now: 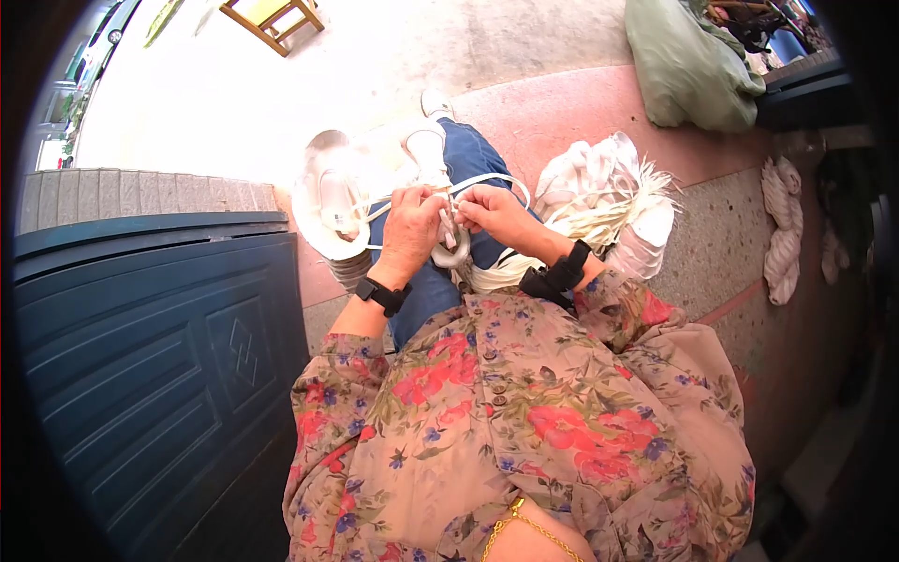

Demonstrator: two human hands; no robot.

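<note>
Over my lap, my left hand [409, 228] and my right hand [501, 215] meet, fingers closed in a pinch on a white strip [492, 176]. A length of it arcs above my right hand, and another part runs left past my left hand. Just below the fingertips hangs a thick pale loop [453, 253]. The fingers cover the exact spot where they grip. To the left of my hands stands a round white container [314, 220] with pale things in it. Right of my right forearm lies a heap of white strips with frayed ends [623, 197].
A blue panelled door [169, 375] stands close on my left. At the upper right sits a bulging green sack [688, 70]. A twisted white bundle [783, 229] lies at far right, and a wooden stool [274, 21] stands farther ahead.
</note>
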